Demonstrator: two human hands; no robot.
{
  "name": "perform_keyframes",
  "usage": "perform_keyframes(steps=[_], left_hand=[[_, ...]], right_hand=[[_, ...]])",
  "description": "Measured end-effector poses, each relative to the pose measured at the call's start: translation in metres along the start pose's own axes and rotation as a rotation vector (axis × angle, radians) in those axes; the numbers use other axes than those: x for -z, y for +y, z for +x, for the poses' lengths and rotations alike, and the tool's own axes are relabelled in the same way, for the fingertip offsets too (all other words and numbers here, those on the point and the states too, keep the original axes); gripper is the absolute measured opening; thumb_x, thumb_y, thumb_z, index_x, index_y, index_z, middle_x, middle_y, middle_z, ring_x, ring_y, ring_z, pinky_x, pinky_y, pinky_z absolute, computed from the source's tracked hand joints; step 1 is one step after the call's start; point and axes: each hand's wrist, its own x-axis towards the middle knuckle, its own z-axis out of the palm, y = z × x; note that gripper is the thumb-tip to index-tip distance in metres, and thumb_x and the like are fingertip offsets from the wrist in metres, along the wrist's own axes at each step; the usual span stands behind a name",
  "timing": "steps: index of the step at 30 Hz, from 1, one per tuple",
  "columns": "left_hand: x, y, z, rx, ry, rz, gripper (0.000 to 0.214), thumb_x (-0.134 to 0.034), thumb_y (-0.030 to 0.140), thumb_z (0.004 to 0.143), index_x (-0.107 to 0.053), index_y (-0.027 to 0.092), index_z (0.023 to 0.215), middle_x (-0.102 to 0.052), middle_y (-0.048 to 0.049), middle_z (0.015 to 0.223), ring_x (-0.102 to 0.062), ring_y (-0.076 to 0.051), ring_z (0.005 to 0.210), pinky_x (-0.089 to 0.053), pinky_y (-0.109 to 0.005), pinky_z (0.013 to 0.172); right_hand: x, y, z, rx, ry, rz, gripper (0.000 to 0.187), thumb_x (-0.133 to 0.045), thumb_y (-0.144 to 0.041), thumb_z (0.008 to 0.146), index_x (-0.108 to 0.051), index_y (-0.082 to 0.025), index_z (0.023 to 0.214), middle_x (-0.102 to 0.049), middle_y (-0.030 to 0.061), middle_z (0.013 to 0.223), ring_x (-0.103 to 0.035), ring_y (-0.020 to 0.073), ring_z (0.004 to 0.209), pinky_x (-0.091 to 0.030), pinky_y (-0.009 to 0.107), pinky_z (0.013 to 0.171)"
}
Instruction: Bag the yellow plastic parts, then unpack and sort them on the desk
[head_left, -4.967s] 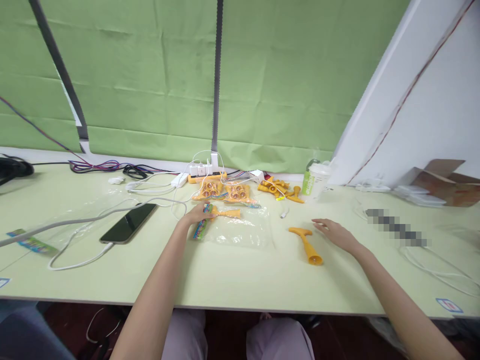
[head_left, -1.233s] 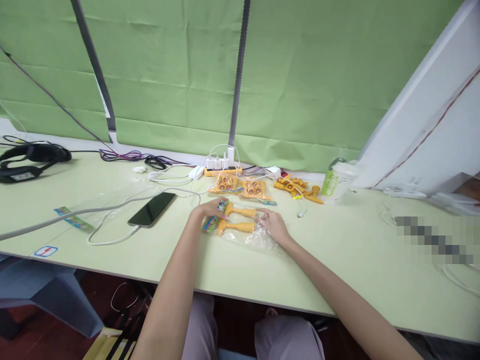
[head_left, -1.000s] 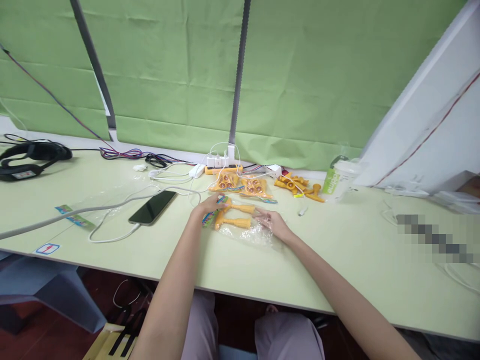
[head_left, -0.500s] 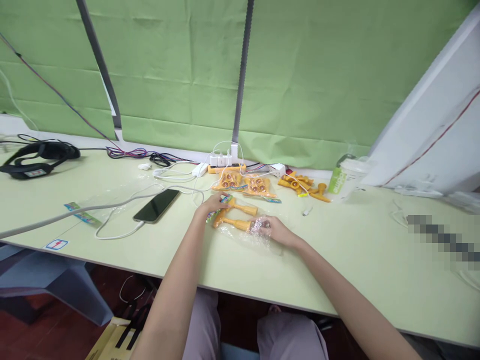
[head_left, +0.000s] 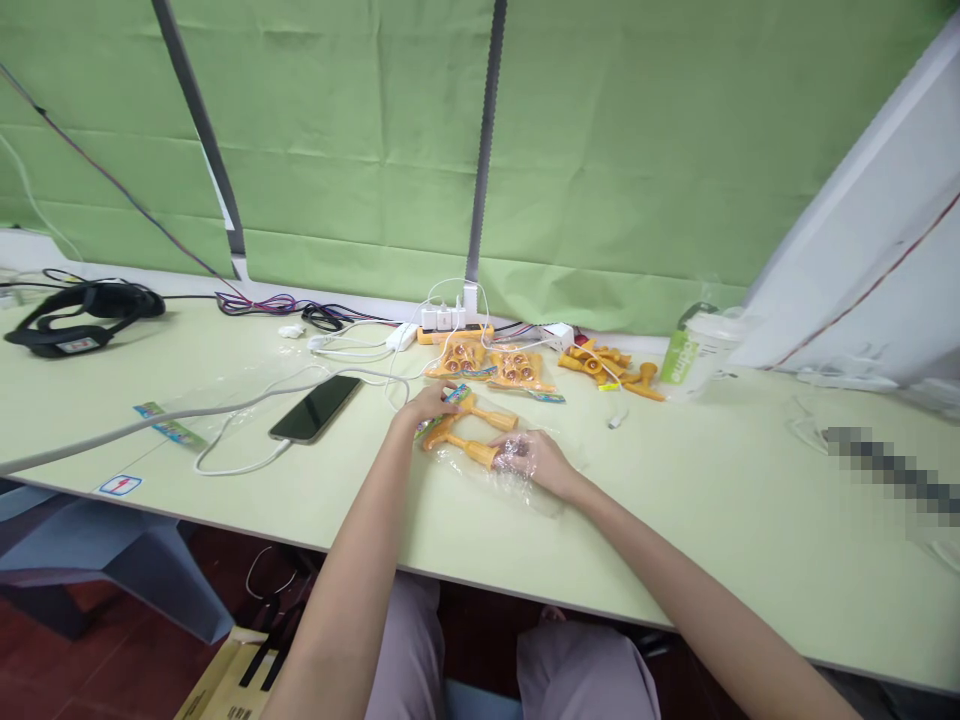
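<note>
Lying near the far left corner of the pale green bench [head_left: 225, 500], a black headset [head_left: 82, 315] is well out of the way. The black phone [head_left: 316, 408] is closer in, and its white charging cable [head_left: 225, 462] loops toward the front edge just left of the work. The left hand [head_left: 429, 405] has its fingers pressed together on the printed end of a clear plastic bag [head_left: 525, 490], which sits mid-bench, nearer the front edge than the far one. Two orange trumpet-shaped plastic toys [head_left: 466, 446] lie side by side inside it. The right hand [head_left: 536, 460] is clamped around crumpled film and the flared end of the nearer toy. The film looks thin, so pushing or twisting against the flared rim or the crossbar could split it. If the left hand's pinch loosens, the bag may skate on the smooth surface and a toy may slide back out. A sweep of the left forearm might catch the cable and drag the phone. Farther right along the far edge, sealed packs of orange toys [head_left: 487, 365], a loose orange pile [head_left: 607, 365] and a clear cup with a green label [head_left: 694, 350] stand well apart, and the cup would tip only on a wide reach.
</note>
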Motion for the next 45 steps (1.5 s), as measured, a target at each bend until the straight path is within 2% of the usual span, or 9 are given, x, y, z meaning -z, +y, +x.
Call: perform_keyframes(steps=[7, 17, 21, 25, 28, 31, 37, 41, 45], left_hand=[[0.003, 0.000, 0.000, 0.013, -0.003, -0.011, 0.059, -0.064, 0.043, 0.070, -0.050, 0.021, 0.123, -0.060, -0.0074, 0.114, -0.060, -0.022, 0.099, -0.047, -0.031, 0.088], [0.005, 0.000, 0.000, 0.008, 0.042, 0.030, 0.036, -0.067, 0.043, 0.068, -0.063, 0.017, 0.091, -0.066, -0.0057, 0.102, -0.060, -0.023, 0.098, -0.047, -0.028, 0.084], [0.006, 0.003, -0.002, 0.006, 0.044, 0.034, 0.036, -0.067, 0.043, 0.068, -0.063, 0.016, 0.092, -0.066, -0.0056, 0.101, -0.061, -0.023, 0.096, -0.047, -0.029, 0.083], [0.006, 0.004, -0.003, 0.026, 0.042, 0.031, 0.038, -0.067, 0.043, 0.069, -0.063, 0.015, 0.094, -0.066, -0.0059, 0.101, -0.061, -0.022, 0.094, -0.047, -0.027, 0.080], [0.005, 0.002, -0.003, 0.026, 0.034, 0.005, 0.036, -0.066, 0.044, 0.070, -0.064, 0.015, 0.092, -0.067, -0.0046, 0.096, -0.061, -0.021, 0.091, -0.047, -0.026, 0.076], [0.004, 0.001, -0.003, 0.026, 0.043, -0.012, 0.037, -0.066, 0.044, 0.071, -0.063, 0.015, 0.093, -0.067, -0.0052, 0.099, -0.061, -0.020, 0.091, -0.047, -0.025, 0.074], [0.005, 0.003, -0.006, 0.041, 0.026, 0.041, 0.040, -0.062, 0.044, 0.074, -0.062, 0.014, 0.101, -0.065, -0.0086, 0.108, -0.061, -0.023, 0.096, -0.047, -0.028, 0.080], [0.005, 0.004, -0.006, 0.037, 0.055, 0.061, 0.042, -0.062, 0.044, 0.074, -0.061, 0.014, 0.104, -0.064, -0.0091, 0.113, -0.059, -0.023, 0.101, -0.046, -0.027, 0.083], [0.003, 0.001, -0.003, 0.022, 0.032, 0.080, 0.042, -0.061, 0.043, 0.074, -0.061, 0.014, 0.105, -0.065, -0.0080, 0.109, -0.061, -0.022, 0.095, -0.046, -0.026, 0.078]], right_hand=[[0.001, -0.002, 0.001, 0.005, 0.008, 0.014, 0.016, -0.065, -0.031, 0.071, -0.073, -0.018, 0.077, -0.069, 0.0023, 0.069, -0.059, 0.0150, 0.063, -0.041, 0.024, 0.061], [0.004, -0.004, -0.006, 0.164, 0.029, -0.088, 0.017, -0.058, -0.027, 0.077, -0.069, -0.018, 0.068, -0.063, 0.0006, 0.062, -0.052, 0.0126, 0.058, -0.037, 0.024, 0.059], [0.005, 0.004, -0.006, 0.098, 0.071, -0.062, 0.021, -0.057, -0.029, 0.076, -0.066, -0.017, 0.062, -0.058, -0.0005, 0.055, -0.051, 0.0129, 0.056, -0.037, 0.024, 0.056], [-0.002, 0.011, 0.000, 0.002, 0.097, 0.138, 0.015, -0.057, -0.028, 0.072, -0.063, -0.017, 0.064, -0.060, -0.0003, 0.057, -0.053, 0.0125, 0.053, -0.040, 0.024, 0.054], [-0.004, 0.006, 0.007, -0.076, 0.088, 0.336, 0.014, -0.059, -0.028, 0.068, -0.059, -0.016, 0.061, -0.059, -0.0005, 0.053, -0.052, 0.0119, 0.049, -0.040, 0.023, 0.050], [-0.003, -0.004, 0.011, -0.118, 0.044, 0.391, 0.018, -0.063, -0.031, 0.065, -0.057, -0.016, 0.056, -0.055, -0.0013, 0.048, -0.050, 0.0112, 0.045, -0.037, 0.022, 0.045], [-0.016, -0.006, 0.011, -0.061, -0.025, 0.350, 0.020, -0.068, -0.035, 0.065, -0.067, -0.015, 0.067, -0.066, 0.0022, 0.060, -0.058, 0.0140, 0.054, -0.045, 0.024, 0.052], [-0.026, 0.006, 0.012, -0.016, -0.064, 0.325, 0.028, -0.071, -0.040, 0.066, -0.074, -0.017, 0.081, -0.073, 0.0053, 0.079, -0.065, 0.0211, 0.073, -0.052, 0.030, 0.067], [-0.023, 0.006, 0.010, 0.081, -0.155, 0.291, 0.039, -0.068, -0.045, 0.072, -0.072, -0.020, 0.102, -0.071, 0.0060, 0.099, -0.065, 0.0238, 0.090, -0.050, 0.035, 0.082]])
